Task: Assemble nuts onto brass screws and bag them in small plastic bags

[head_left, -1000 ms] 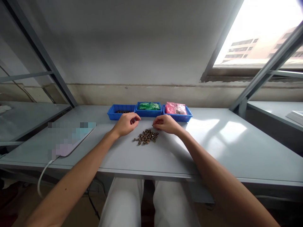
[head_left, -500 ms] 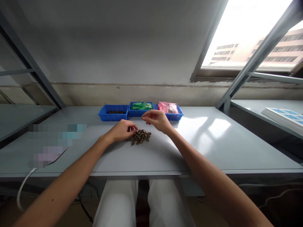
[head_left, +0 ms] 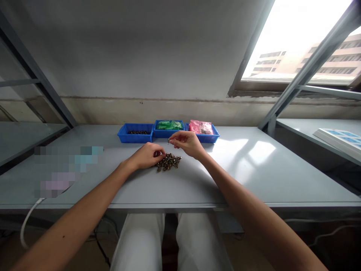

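A small heap of dark brassy screws (head_left: 168, 162) lies on the grey table (head_left: 254, 169) in front of me. My left hand (head_left: 148, 155) rests at the heap's left edge, its fingers curled and pinched at the screws. Just above the heap, my right hand (head_left: 188, 143) is lifted and pinches one small screw (head_left: 169, 140) between thumb and forefinger.
Three blue trays stand in a row behind the heap: the left tray (head_left: 135, 133) holds dark screws, the middle tray (head_left: 168, 128) green bags, the right tray (head_left: 205, 131) pink bags. A blurred flat object (head_left: 64, 169) with a white cable lies at left. A booklet (head_left: 338, 137) sits on the right table.
My right hand has risen from the heap's far edge with a single screw pinched. My left hand has moved down to the heap's left edge. The view has shifted slightly.
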`<state>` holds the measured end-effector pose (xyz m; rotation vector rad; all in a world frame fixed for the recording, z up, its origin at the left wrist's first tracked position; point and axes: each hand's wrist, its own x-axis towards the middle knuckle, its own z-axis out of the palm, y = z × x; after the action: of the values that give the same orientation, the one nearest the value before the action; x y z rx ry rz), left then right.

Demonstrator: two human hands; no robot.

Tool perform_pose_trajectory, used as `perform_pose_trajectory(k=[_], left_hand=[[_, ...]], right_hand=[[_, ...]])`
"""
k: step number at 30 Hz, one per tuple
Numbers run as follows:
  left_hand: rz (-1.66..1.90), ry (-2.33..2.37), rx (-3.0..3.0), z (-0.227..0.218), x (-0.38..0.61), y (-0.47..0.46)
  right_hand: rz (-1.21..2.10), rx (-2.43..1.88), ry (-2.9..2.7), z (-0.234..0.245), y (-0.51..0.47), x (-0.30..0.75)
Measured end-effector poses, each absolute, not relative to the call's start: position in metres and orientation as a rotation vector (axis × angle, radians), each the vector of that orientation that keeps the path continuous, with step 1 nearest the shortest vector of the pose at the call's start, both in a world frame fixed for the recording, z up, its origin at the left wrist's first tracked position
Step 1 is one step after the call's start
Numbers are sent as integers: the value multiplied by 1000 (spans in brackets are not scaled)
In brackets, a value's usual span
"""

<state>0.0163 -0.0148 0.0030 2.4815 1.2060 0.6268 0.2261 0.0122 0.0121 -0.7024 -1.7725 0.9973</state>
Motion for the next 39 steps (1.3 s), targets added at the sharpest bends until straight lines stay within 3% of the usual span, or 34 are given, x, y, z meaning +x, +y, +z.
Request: perform_pose_trajectory(k=[10,19,23,29,39], left_hand=[[625,1280,2458,2,15,-12],[665,1275,2490,7,18,-15],[633,1306,2457,7,15,-14],[619,1251,2459,2,13,-10],[841,1219,2487,8,16,-14]], right_hand=[[931,-739,-1755,17,9,213],[436,-988,-1902,77,50,147],[281,-1121,-2155,63,64,147],[232,-918,-2275,20,48,191],[398,-1088,-2288,-9,30,238]])
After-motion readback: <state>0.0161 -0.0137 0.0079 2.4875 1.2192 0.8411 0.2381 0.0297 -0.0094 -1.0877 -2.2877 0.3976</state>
